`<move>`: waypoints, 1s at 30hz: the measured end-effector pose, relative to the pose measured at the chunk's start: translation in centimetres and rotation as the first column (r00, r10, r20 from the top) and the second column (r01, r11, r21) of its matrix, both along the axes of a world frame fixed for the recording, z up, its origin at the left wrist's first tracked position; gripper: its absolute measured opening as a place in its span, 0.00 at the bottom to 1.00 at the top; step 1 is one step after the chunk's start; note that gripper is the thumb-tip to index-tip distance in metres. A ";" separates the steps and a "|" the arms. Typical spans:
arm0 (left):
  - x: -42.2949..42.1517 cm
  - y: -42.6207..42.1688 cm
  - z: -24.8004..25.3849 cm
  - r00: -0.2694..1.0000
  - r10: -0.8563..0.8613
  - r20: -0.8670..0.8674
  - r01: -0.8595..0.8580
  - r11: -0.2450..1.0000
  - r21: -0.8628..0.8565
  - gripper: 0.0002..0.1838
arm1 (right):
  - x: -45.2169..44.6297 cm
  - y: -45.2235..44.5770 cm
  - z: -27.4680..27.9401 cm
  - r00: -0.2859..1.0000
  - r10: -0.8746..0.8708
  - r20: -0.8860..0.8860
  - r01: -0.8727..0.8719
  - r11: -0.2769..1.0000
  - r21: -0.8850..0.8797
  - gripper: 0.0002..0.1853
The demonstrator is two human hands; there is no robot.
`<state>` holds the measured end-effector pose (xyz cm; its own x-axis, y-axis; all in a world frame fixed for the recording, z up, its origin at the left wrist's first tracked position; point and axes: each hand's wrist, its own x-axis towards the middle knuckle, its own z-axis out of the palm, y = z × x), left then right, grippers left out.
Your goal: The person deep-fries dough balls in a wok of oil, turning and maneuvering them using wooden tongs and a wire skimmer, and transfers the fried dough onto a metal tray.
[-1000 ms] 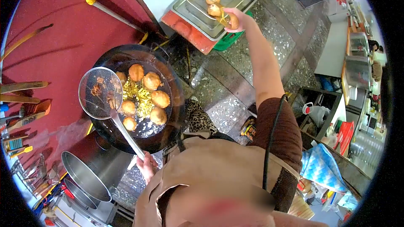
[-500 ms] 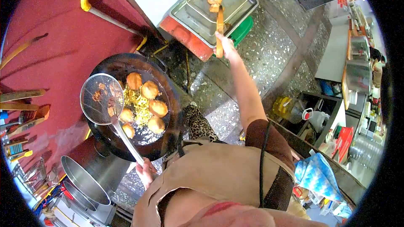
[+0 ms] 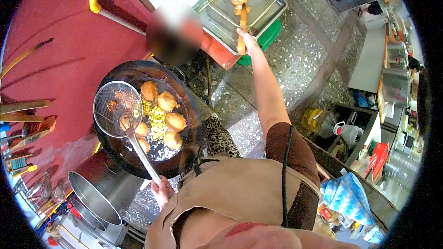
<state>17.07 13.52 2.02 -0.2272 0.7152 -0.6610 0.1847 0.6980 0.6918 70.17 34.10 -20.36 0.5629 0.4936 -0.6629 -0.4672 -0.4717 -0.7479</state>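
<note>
My left hand (image 3: 162, 192) is wrapped round the handle of a mesh skimmer (image 3: 144, 157). The skimmer's round basket, with brown bits in it, hangs over the left part of a dark wok (image 3: 193, 133). Several golden fried balls (image 3: 175, 122) and yellow bits (image 3: 158, 121) lie in the wok. My right hand (image 3: 249, 44) grips wooden tongs (image 3: 242, 30) over the near edge of a metal tray (image 3: 226, 32). The tips of the tongs are at the lowest of the fried balls in a wire-rimmed basket (image 3: 265, 11) on the tray.
A red block (image 3: 218, 51) and a green container (image 3: 271, 37) are under the tray. A large metal pot (image 3: 99, 193) stands at the lower left. Utensils hang by the red wall (image 3: 69, 78). Crates and a yellow oil bottle (image 3: 313, 119) are at the right.
My right hand has drawn back towards me from the basket, and the tongs now point away, up to the balls. The skimmer remains over the wok.
</note>
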 end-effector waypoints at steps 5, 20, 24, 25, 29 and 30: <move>-0.6 -0.4 -0.5 1.000 0.014 -0.012 -0.014 1.000 -0.014 0.07 | -0.6 -1.0 0.8 0.984 -0.118 -0.133 0.124 0.991 0.042 0.31; -8.3 0.0 -0.1 0.931 -0.177 0.320 0.211 0.975 -0.074 0.08 | -24.2 -21.2 20.9 0.923 0.383 -0.034 -0.348 0.869 0.352 0.19; -14.1 -0.2 -1.5 0.833 -0.308 0.460 0.401 0.908 -0.118 0.07 | -35.5 -25.0 20.6 0.830 0.465 -0.308 -0.384 0.877 0.289 0.21; -15.8 -0.1 -1.9 0.811 -0.373 0.450 0.461 0.881 -0.101 0.06 | -38.5 -26.0 20.1 0.824 0.453 -0.342 -0.370 0.885 0.281 0.21; -22.4 0.1 -1.5 0.730 -0.501 0.464 0.592 0.804 -0.063 0.07 | -48.3 -27.2 17.3 0.826 0.381 -0.415 -0.306 0.922 0.237 0.25; -23.8 0.0 -1.8 0.693 -0.506 0.513 0.608 0.793 -0.038 0.08 | -49.7 -27.5 16.9 0.832 0.367 -0.417 -0.292 0.928 0.232 0.25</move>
<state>-6.75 13.56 0.27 0.5334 0.4591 -0.7104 0.2837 0.6941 0.6616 20.50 6.56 -3.50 0.0110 0.7116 -0.7025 -0.6037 -0.5553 -0.5720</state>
